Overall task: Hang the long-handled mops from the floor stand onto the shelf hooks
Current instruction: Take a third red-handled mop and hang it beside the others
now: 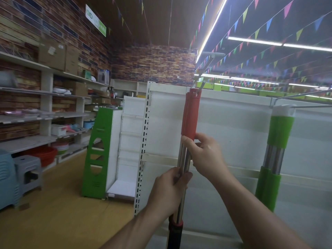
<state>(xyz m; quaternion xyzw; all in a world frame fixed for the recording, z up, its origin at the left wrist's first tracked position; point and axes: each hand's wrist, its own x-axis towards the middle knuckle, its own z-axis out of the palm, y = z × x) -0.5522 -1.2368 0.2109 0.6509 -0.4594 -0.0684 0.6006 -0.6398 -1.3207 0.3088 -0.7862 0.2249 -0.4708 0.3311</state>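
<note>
Red-gripped mop handles with steel shafts hang upright in front of the white shelf panel, their top ends at a metal hook on the panel's upper edge. My left hand grips the steel shafts low down, just above a black and red collar. My right hand holds the shafts right under the red grips. To the right, a green-gripped mop handle hangs from another hook. The mop heads and the floor stand are out of view.
A green and white shelf unit stands left of the panel. Wall shelves with boxes and basins line the left side. Grey and blue plastic stools sit on the wooden floor.
</note>
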